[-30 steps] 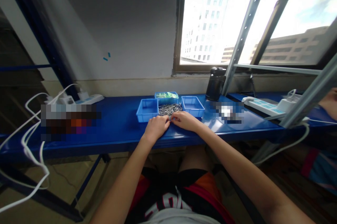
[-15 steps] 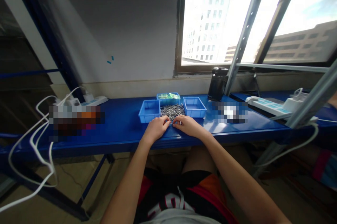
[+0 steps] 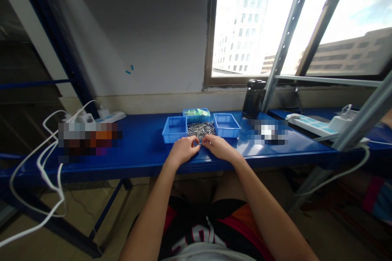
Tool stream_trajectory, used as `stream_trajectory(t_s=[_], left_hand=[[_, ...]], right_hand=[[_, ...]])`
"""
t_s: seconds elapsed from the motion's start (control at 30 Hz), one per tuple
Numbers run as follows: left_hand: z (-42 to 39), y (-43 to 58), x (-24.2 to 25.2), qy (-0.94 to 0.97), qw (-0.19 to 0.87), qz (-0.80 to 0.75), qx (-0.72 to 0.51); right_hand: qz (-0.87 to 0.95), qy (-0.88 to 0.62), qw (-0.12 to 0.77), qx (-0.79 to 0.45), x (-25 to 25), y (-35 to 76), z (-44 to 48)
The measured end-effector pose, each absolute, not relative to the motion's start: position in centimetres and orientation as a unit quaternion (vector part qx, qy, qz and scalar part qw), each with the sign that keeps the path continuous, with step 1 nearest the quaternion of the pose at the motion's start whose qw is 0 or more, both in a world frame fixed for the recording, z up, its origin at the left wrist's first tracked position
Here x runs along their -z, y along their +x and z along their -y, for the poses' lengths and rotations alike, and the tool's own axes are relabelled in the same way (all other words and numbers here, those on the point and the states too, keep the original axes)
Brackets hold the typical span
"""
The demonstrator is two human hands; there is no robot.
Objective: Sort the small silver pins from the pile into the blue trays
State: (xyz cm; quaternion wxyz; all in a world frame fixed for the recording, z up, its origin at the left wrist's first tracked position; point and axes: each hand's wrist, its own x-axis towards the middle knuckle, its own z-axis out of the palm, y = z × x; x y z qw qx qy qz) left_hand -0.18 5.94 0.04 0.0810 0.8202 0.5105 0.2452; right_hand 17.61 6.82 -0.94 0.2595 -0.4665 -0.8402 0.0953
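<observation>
A pile of small grey metal pins [image 3: 200,128] lies on the blue bench [image 3: 143,152] between two blue trays. My left hand [image 3: 183,150] and my right hand [image 3: 218,147] rest at the pile's near edge, fingertips almost meeting. Both hands have their fingers curled in a pinch over the pins, and what they grip is too small to see. The left blue tray [image 3: 174,129] and the right blue tray [image 3: 226,125] flank the pile. A smaller blue box with green contents [image 3: 196,113] stands behind it.
A black cylindrical container [image 3: 254,98] stands near the window. White power strips [image 3: 104,117] and loose white cables [image 3: 45,163] lie at the left, another power strip [image 3: 309,123] at the right. Slanted metal shelf struts [image 3: 352,126] cross the right side.
The view has shifted slightly. My hands stay at the pile's near edge, with the fingertips drawn a little closer together.
</observation>
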Motion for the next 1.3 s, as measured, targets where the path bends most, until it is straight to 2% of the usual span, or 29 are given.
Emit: stream_trajectory(t_s=[0.33,0.73,0.93,1.13,1.3], left_hand=[[-5.8,-0.2,0.0,0.807,0.098,-0.502,-0.294],[-5.4,-0.2,-0.6,0.830,0.149,-0.438,-0.312],[-5.4,0.0,-0.6,0.811,0.129,-0.441,-0.362],[-5.4,-0.1,-0.5,0.823,0.150,-0.436,-0.332],[-5.5,-0.1,-0.5,0.832,0.154,-0.418,-0.331]], right_hand=[[0.811,-0.468,0.306,-0.173,0.3,17.9,-6.0],[0.830,-0.447,0.297,-0.151,0.4,17.9,-6.0],[0.818,-0.453,0.312,-0.168,0.3,17.9,-5.9],[0.791,-0.453,0.356,-0.205,-0.1,17.9,-5.5],[0.792,-0.448,0.356,-0.214,0.0,18.0,-5.4]])
